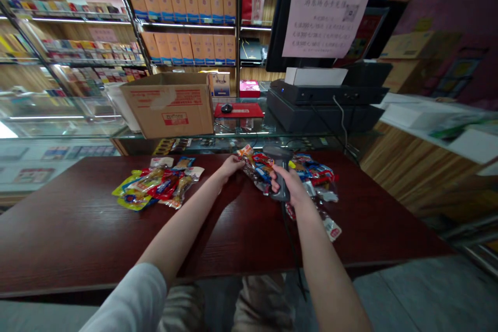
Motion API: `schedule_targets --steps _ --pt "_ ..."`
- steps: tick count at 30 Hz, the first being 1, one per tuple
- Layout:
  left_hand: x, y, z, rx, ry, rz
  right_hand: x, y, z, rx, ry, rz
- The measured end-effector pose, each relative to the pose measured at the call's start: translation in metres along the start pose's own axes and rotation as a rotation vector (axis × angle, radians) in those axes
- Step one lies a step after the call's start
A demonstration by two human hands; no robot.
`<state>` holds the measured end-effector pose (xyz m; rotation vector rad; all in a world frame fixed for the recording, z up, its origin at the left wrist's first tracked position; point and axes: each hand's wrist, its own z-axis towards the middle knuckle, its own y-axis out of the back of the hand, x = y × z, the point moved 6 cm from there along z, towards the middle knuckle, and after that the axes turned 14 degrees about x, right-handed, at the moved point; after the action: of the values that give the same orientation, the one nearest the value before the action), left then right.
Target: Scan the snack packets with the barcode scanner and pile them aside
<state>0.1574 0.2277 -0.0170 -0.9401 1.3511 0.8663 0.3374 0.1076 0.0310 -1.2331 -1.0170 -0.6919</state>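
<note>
My right hand (287, 182) is wrapped round the handle of a dark grey barcode scanner (280, 179), its head held over the packets and its cable hanging off the table's front edge. With its fingers pinched, my left hand (232, 164) grips the edge of a snack packet (252, 168) with a clear, brown and red wrapper, just left of the scanner. Right of and behind the scanner lies a pile of snack packets (317, 171) in blue, red and clear wrappers, partly hidden by my right hand. Another heap of packets (155, 184), yellow, red and clear, lies on the left.
The dark red wooden table (218, 238) is in front of me. Behind it, a glass counter bears an open cardboard box (171, 106), a mouse (226, 108) on a red mat (249, 110), and a black cash drawer (311, 111) below a monitor with a paper sign (326, 21).
</note>
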Motion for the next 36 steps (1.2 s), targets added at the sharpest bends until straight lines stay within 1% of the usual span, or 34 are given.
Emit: schedule_targets --steps 3,5,8,12,15,18,22,25,30,36 --pt "-0.009 0.011 -0.02 -0.019 0.073 -0.077 0.003 -0.003 -0.002 -0.012 0.025 0.005" --pt "-0.018 0.022 -0.037 -0.074 0.06 -0.15 0.004 -0.006 -0.003 0.008 0.03 0.0" --pt "-0.032 0.04 -0.064 -0.151 -0.048 -0.247 0.001 -0.014 -0.004 0.064 0.002 -0.022" --pt "-0.045 0.06 -0.093 -0.183 -0.213 -0.202 -0.012 -0.028 -0.003 0.152 -0.077 -0.067" --pt "-0.045 0.073 -0.107 -0.206 -0.266 -0.167 -0.024 -0.038 -0.002 0.203 -0.131 -0.086" --pt "-0.046 0.082 -0.115 -0.238 -0.298 -0.165 -0.03 -0.044 -0.001 0.238 -0.153 -0.108" --pt "-0.053 0.085 -0.12 -0.228 -0.304 -0.161 -0.032 -0.046 -0.001 0.25 -0.144 -0.106" --pt "-0.057 0.084 -0.122 -0.208 -0.308 -0.212 -0.031 -0.046 0.0 0.253 -0.126 -0.099" --pt "-0.063 0.079 -0.125 -0.168 -0.333 -0.237 -0.032 -0.048 -0.001 0.27 -0.111 -0.093" --pt "-0.063 0.072 -0.125 -0.149 -0.332 -0.241 -0.038 -0.049 0.001 0.277 -0.151 -0.099"
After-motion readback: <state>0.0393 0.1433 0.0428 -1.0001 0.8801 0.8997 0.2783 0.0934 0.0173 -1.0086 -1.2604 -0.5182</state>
